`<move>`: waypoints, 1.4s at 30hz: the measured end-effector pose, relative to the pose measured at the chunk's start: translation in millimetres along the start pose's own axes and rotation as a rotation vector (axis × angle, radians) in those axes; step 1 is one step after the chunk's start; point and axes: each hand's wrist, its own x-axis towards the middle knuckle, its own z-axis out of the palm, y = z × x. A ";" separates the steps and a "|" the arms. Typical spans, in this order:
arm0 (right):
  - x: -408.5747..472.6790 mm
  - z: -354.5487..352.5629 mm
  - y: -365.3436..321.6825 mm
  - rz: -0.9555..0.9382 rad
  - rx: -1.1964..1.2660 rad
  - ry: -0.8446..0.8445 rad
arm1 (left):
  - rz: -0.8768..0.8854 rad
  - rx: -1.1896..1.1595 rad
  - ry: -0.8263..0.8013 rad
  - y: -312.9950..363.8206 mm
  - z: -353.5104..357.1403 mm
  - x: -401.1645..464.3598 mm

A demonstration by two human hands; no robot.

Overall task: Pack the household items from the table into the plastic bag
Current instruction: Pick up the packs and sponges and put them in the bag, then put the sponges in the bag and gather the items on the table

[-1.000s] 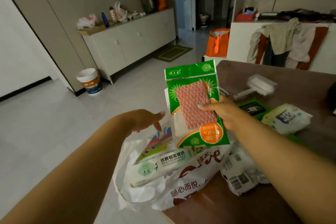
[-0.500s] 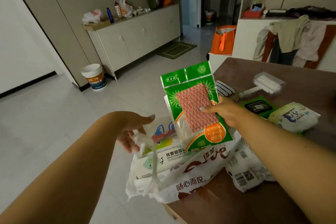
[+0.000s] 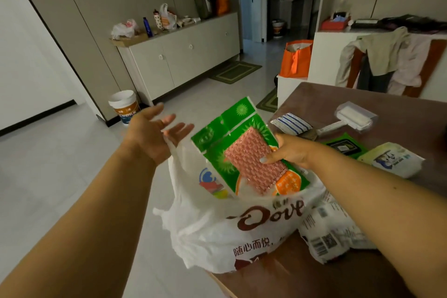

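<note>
Head cam: right hand [image 3: 289, 151] pinches green sponge pack [image 3: 249, 147], long axis tilted down-right into plastic bag [image 3: 217, 230] mouth; left hand [image 3: 151, 136], fingers spread, props rim.

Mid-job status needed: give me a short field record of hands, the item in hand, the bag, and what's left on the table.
left hand: fingers spread, bag edge hooked over it, holding bag open
right hand: grips scrubber pack
scrubber pack: tilted, lower end entering bag mouth
plastic bag: at table edge, already holds items
still on table: lint roller, striped cloth, white pouch
</note>
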 end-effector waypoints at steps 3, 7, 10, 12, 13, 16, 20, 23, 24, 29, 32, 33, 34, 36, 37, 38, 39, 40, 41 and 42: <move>-4.3 -6.3 -7.9 0.095 -0.257 -0.061 | 0.076 -0.147 -0.064 10.6 8.3 -4.1; -1.3 -5.5 -26.0 0.257 -0.552 -0.315 | 0.057 -0.129 -0.131 8.8 15.4 -3.1; 9.2 14.2 -36.4 0.378 -0.585 -0.501 | 0.016 -0.056 -0.179 1.4 22.2 -2.2; 19.0 32.9 -31.5 0.395 -0.728 -0.539 | -0.003 -0.031 -0.201 -2.3 26.7 -2.3; 23.8 40.0 -26.7 0.373 -0.834 -0.490 | -0.009 -0.018 -0.206 -3.1 28.1 -2.4; 25.6 43.2 -6.1 0.314 -0.941 -0.223 | -0.022 0.018 -0.220 -3.0 28.5 -2.1; 16.9 6.2 20.8 0.457 -0.761 -0.040 | -0.026 0.051 -0.230 -1.7 27.5 -0.8; 8.3 -15.8 31.3 0.517 -0.787 0.107 | -0.034 0.098 -0.233 -4.1 29.9 2.6; 5.4 -20.9 32.6 0.523 -0.864 0.125 | -0.038 0.136 -0.228 -4.6 31.6 4.6; -9.8 -37.0 11.4 0.504 -1.409 0.056 | -0.079 0.619 -0.168 0.5 52.9 12.7; -17.8 -51.4 -9.5 0.352 -1.492 0.031 | -0.125 0.956 -0.142 5.2 76.2 12.3; -20.9 -56.5 -15.4 0.312 -1.459 0.060 | -0.137 1.085 -0.140 5.0 86.0 11.4; -23.6 -61.8 -19.7 0.281 -1.406 0.104 | -0.135 1.240 -0.136 3.5 96.7 10.6; -29.2 -71.1 -26.4 0.228 -1.215 0.182 | -0.105 1.538 -0.111 -3.2 119.5 10.4; -32.5 -75.3 -29.0 0.196 -1.055 0.212 | -0.089 1.649 -0.106 -8.6 131.5 11.1; -35.6 -78.8 -30.7 0.169 -0.876 0.238 | -0.070 1.737 -0.120 -15.0 143.6 12.8; -38.7 -82.1 -31.9 0.150 -0.727 0.259 | -0.043 1.805 -0.152 -21.7 155.5 15.5; -41.8 -85.5 -32.3 0.131 -0.638 0.275 | -0.018 1.845 -0.189 -28.6 167.3 18.4; -45.2 -88.7 -32.5 0.106 -0.603 0.295 | -0.004 1.859 -0.226 -35.2 178.2 21.2; -49.5 -93.3 -31.6 0.074 -0.580 0.316 | -0.004 1.852 -0.262 -42.5 189.7 24.3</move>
